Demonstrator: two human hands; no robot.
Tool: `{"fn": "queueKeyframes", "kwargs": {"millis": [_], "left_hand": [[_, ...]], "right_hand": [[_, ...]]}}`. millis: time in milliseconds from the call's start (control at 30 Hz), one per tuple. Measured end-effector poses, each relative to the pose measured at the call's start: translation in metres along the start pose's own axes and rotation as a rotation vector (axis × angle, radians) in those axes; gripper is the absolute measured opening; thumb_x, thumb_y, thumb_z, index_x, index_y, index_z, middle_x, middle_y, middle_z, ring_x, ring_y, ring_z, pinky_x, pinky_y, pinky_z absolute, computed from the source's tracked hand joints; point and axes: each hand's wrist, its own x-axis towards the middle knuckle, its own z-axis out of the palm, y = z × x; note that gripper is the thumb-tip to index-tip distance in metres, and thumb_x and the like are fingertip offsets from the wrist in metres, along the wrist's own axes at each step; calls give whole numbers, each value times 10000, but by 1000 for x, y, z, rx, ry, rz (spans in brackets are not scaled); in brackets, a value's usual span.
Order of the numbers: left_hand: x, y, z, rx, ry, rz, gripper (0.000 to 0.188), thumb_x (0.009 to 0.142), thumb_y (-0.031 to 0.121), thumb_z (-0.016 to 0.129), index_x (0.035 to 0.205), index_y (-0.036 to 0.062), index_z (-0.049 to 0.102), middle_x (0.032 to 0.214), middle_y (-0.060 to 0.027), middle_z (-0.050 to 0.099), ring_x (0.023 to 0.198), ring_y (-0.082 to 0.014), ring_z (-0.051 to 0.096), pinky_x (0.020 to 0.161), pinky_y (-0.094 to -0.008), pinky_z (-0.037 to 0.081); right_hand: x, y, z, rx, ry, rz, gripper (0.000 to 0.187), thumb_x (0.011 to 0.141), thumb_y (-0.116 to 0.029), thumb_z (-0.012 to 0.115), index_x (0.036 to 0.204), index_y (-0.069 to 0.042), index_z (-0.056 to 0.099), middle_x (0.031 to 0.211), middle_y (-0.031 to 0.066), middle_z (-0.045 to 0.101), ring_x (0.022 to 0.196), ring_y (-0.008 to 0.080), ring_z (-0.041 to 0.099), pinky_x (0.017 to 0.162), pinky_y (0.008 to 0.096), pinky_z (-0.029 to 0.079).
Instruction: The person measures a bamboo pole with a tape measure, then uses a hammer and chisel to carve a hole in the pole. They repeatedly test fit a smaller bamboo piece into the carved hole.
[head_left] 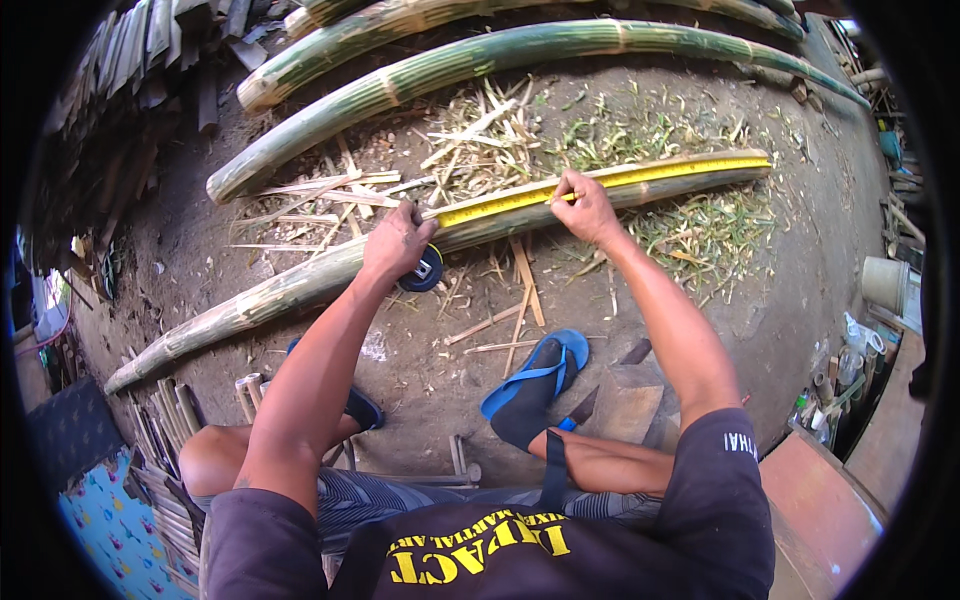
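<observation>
Left hand point(398, 240): grip closed on the tape measure point(422, 272), its case showing beneath.
Right hand point(588, 212): grip pinching a slim yellow stick point(569, 197) beside the yellow blade point(665, 172).
Bamboo pole point(235, 305): on the ground point(420, 355), blade along its right half.
Clutter: split strips point(330, 190) and shavings point(690, 235) against it; green poles point(440, 72) beyond.

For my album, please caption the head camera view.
A yellow tape-measure blade runs along a long greenish-tan bamboo pole, left hand by the round dark case, right hand farther along.

Daylit earth floor point(815, 240); what seems stacked wood point(100, 120) fills the shadowy upper left.
</observation>
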Motion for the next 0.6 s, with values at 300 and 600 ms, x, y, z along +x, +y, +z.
{"fn": "queueKeyframes", "kwargs": {"millis": [300, 600], "left_hand": [[-58, -172, -78, 45, 133, -84, 448, 904, 454, 695, 1100, 61, 605, 1122, -224, 684, 1060, -395, 662, 902, -485, 515], [-82, -248, -92, 92, 155, -220, 375, 950, 416, 628, 1107, 76, 629, 1135, -209, 685, 1045, -418, 675, 906, -514, 528]], "right_hand": [[-28, -118, 196, 208, -52, -91, 154, 850, -102, 674, 963, -22, 607, 821, 123, 696, 759, 203, 696, 711, 344, 546], [-13, -133, 261, 21, -58, -63, 124, 836, -112, 654, 884, -38, 566, 758, 144, 677, 651, 270, 681, 616, 373, 537]]}}
